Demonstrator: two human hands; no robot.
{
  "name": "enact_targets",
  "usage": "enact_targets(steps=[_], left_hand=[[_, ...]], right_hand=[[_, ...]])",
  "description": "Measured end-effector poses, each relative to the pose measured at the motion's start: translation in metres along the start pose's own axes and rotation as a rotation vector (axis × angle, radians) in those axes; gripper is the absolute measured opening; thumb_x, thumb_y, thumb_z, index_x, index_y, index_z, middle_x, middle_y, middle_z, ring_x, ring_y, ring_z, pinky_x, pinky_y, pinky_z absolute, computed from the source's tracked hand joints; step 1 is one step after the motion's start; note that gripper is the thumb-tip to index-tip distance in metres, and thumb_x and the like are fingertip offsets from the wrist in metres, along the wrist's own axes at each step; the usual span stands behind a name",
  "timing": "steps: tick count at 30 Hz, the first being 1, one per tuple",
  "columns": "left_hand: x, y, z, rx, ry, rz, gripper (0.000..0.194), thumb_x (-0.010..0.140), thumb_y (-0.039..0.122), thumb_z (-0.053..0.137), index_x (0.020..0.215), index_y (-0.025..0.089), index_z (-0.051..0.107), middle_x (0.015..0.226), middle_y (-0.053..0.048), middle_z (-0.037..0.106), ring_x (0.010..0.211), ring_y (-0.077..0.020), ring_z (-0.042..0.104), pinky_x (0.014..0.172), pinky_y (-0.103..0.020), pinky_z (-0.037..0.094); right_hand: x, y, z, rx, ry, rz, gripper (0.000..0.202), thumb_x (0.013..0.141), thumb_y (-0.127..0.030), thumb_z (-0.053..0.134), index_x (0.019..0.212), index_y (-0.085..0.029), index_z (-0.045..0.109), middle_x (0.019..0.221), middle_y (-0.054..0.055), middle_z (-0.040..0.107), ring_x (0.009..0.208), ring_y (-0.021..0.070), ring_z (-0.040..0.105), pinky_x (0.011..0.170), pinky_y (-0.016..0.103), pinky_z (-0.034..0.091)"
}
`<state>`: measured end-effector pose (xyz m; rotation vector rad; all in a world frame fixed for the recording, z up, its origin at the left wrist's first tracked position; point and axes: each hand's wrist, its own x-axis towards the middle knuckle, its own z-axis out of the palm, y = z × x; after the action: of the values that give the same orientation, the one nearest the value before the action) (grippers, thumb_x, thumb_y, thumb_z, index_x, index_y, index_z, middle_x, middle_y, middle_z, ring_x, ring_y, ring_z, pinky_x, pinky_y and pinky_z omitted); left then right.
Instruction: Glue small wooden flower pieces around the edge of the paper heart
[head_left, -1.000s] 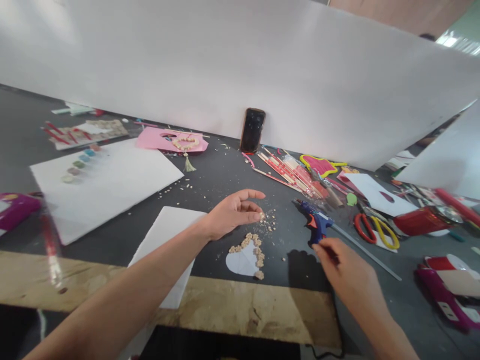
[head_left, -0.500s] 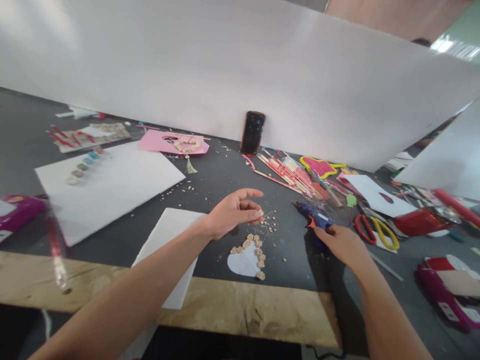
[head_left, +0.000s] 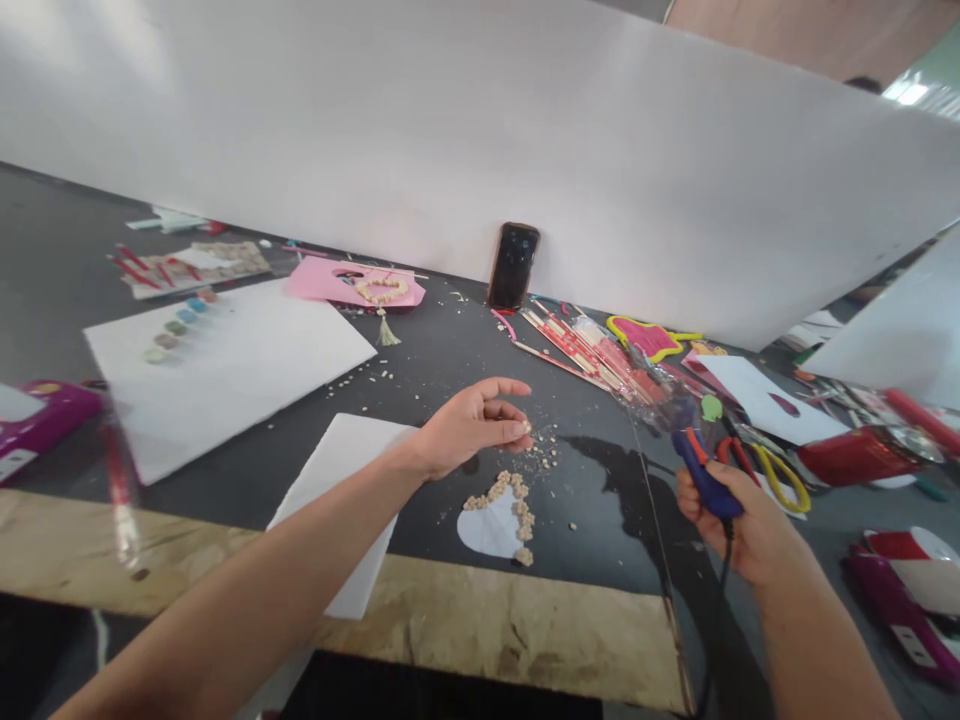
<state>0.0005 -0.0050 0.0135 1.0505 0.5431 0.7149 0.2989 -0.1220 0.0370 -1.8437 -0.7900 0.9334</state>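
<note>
- Head view: left hand point(head_left: 474, 430), thumb and finger pinched on a small pale piece point(head_left: 526, 428), above loose crumbs point(head_left: 547, 450) on the dark tabletop point(head_left: 600, 540).
- Right hand point(head_left: 757, 525) clamped round the blue glue gun point(head_left: 709, 485), raised, cord hanging down; scissors point(head_left: 780, 478) just beyond.
- White paper shape point(head_left: 487, 530) flat, nearer the wearer than left hand; beige clusters point(head_left: 523, 515) along its far and right edges.
- Phone point(head_left: 514, 265) upright, leaning on white panel point(head_left: 337, 130); red-and-cream sticks point(head_left: 574, 350) nearby.
</note>
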Motion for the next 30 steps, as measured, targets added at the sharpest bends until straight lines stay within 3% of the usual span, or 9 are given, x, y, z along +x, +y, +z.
enact_targets(steps=[4, 8, 11, 15, 17, 20, 30], left_hand=[[0.0, -0.001, 0.0, 0.024, -0.005, 0.01, 0.043, 0.077, 0.019, 0.068, 0.115, 0.017, 0.05, 0.081, 0.0, 0.062, 0.074, -0.0137, 0.066, 0.076, -0.033, 0.051], [0.001, -0.001, 0.001, 0.059, -0.017, 0.01, 0.041, 0.078, 0.018, 0.067, 0.115, 0.016, 0.049, 0.079, 0.001, 0.061, 0.073, -0.013, 0.066, 0.077, -0.032, 0.05], [0.001, 0.0, 0.002, 0.073, -0.012, 0.019, 0.041, 0.077, 0.018, 0.066, 0.114, 0.016, 0.049, 0.079, 0.001, 0.06, 0.072, -0.0125, 0.066, 0.076, -0.032, 0.05], [0.001, 0.001, 0.003, 0.096, 0.006, 0.057, 0.039, 0.078, 0.016, 0.065, 0.112, 0.016, 0.048, 0.077, 0.002, 0.059, 0.071, -0.0121, 0.065, 0.074, -0.03, 0.05], [0.001, 0.002, 0.003, 0.12, 0.019, 0.061, 0.038, 0.078, 0.013, 0.064, 0.112, 0.016, 0.048, 0.077, 0.002, 0.059, 0.07, -0.0115, 0.065, 0.073, -0.029, 0.05], [0.002, 0.001, 0.003, 0.145, 0.026, 0.058, 0.037, 0.078, 0.01, 0.061, 0.112, 0.016, 0.047, 0.077, 0.002, 0.059, 0.069, -0.0106, 0.065, 0.073, -0.029, 0.049], [0.003, -0.002, 0.005, 0.11, 0.025, 0.038, 0.037, 0.076, 0.01, 0.063, 0.109, 0.017, 0.048, 0.075, 0.003, 0.059, 0.067, -0.0115, 0.064, 0.072, -0.03, 0.049]], right_hand=[[-0.005, -0.006, 0.007, 0.344, -0.109, -0.015, 0.032, 0.064, -0.046, 0.066, 0.088, -0.025, 0.063, 0.067, -0.001, 0.049, 0.058, 0.0103, 0.047, 0.049, 0.022, 0.046], [-0.011, -0.018, 0.027, 0.508, -0.101, -0.026, 0.032, 0.065, -0.038, 0.074, 0.093, -0.025, 0.065, 0.089, 0.003, 0.062, 0.073, 0.0137, 0.057, 0.049, 0.02, 0.046], [-0.017, -0.025, 0.044, 0.457, -0.168, -0.14, 0.029, 0.065, -0.028, 0.075, 0.092, -0.025, 0.065, 0.102, 0.005, 0.064, 0.079, 0.0175, 0.06, 0.049, 0.022, 0.045], [-0.021, -0.016, 0.059, 0.362, -0.373, -0.24, 0.015, 0.08, -0.034, 0.063, 0.089, -0.023, 0.062, 0.073, 0.003, 0.062, 0.055, 0.0118, 0.05, 0.047, 0.024, 0.038], [-0.02, -0.008, 0.061, 0.296, -0.47, -0.272, 0.023, 0.088, -0.041, 0.052, 0.087, -0.02, 0.061, 0.063, 0.002, 0.056, 0.051, 0.0113, 0.046, 0.046, 0.024, 0.035], [-0.018, 0.001, 0.062, 0.221, -0.561, -0.31, 0.033, 0.091, -0.045, 0.044, 0.083, -0.018, 0.06, 0.069, 0.003, 0.055, 0.052, 0.0105, 0.045, 0.049, 0.026, 0.036], [-0.021, 0.003, 0.061, 0.032, -0.587, -0.344, 0.039, 0.093, -0.048, 0.039, 0.077, -0.017, 0.056, 0.062, 0.001, 0.05, 0.053, 0.0116, 0.043, 0.051, 0.025, 0.035]])
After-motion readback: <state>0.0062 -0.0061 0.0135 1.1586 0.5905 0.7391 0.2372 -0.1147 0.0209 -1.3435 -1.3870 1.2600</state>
